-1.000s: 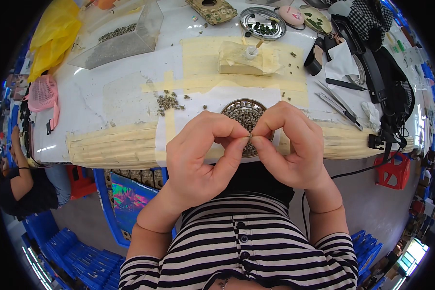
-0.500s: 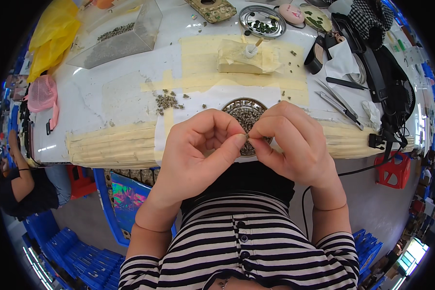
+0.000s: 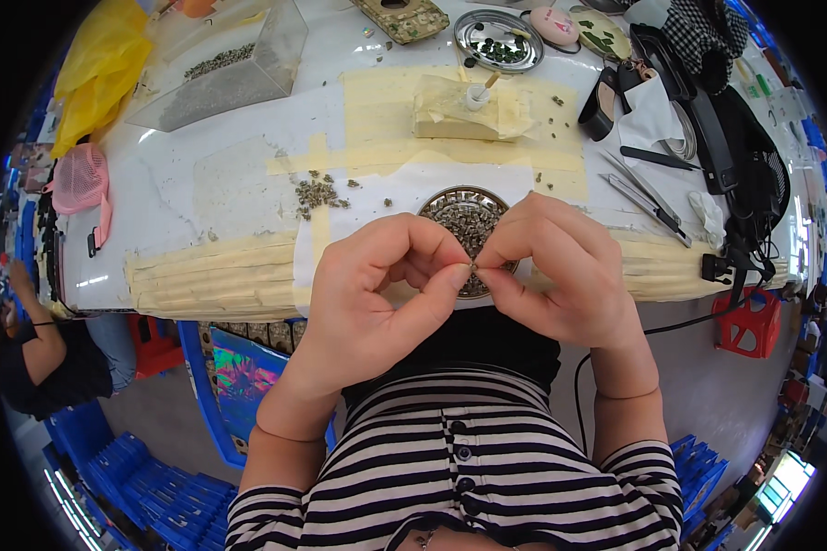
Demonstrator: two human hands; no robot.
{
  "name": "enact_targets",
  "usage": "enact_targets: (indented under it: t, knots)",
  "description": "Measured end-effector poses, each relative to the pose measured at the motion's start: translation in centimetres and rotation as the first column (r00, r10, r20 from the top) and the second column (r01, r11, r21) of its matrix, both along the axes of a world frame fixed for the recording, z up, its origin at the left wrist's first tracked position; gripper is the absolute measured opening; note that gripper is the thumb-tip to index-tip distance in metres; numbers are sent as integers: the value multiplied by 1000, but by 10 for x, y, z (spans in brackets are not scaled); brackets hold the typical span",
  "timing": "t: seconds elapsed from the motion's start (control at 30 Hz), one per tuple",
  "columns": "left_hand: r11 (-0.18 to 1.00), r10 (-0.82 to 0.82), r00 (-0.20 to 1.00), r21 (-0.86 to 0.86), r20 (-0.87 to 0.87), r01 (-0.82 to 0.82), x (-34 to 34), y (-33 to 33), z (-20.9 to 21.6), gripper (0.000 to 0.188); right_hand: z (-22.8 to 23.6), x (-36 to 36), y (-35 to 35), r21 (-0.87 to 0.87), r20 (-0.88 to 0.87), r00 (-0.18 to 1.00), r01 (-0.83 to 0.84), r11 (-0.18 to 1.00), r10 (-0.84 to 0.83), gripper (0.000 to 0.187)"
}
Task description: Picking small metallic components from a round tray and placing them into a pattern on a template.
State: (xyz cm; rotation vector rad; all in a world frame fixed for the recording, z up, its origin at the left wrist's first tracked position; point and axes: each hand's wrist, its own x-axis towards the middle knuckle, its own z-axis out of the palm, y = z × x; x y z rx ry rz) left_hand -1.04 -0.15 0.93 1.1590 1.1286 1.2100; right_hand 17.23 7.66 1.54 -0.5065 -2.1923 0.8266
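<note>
My left hand [image 3: 368, 294] and my right hand [image 3: 565, 266] meet tip to tip over the near edge of a round metal dish [image 3: 466, 190]. Thumb and forefinger of each are pinched together around a tiny brownish piece [image 3: 473, 267], too small to name. Many small grey-brown metallic-looking bits [image 3: 469, 220] fill the dish just beyond my fingers. To the left of the dish, a loose heap of similar bits [image 3: 316, 194] lies on the white table, with a few strays around it.
A taped block [image 3: 469, 119] with a small white cup [image 3: 477, 97] stands beyond the dish. Tweezers [image 3: 648, 197] lie at the right. A clear bin [image 3: 276, 64], a tray of dark green pieces [image 3: 498, 64] and a pink mesh pouch [image 3: 80, 179] are farther off. Another person's arm [image 3: 44, 340] shows far left.
My left hand has shifted slightly downward and its fingers have rolled a little. The tiny piece shows a bit more between my fingertips; both pinches hold.
</note>
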Motion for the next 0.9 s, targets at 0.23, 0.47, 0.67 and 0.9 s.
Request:
enact_targets:
  t: [0.23, 0.47, 0.67, 0.9]
  knots:
    - [983, 17, 977, -181, 212, 22, 1, 1, 6, 7, -7, -2, 4, 395, -29, 999, 54, 917, -46, 19]
    - [884, 219, 904, 467, -368, -23, 2, 7, -3, 15, -3, -1, 2, 72, -71, 997, 32, 997, -27, 22]
    - [693, 449, 781, 721, -434, 2, 6, 12, -10, 22, -7, -4, 2, 341, -74, 993, 115, 933, -95, 26]
    - [782, 356, 858, 621, -370, -57, 7, 10, -7, 20, -9, -1, 1, 454, -80, 992, 120, 883, -93, 25]
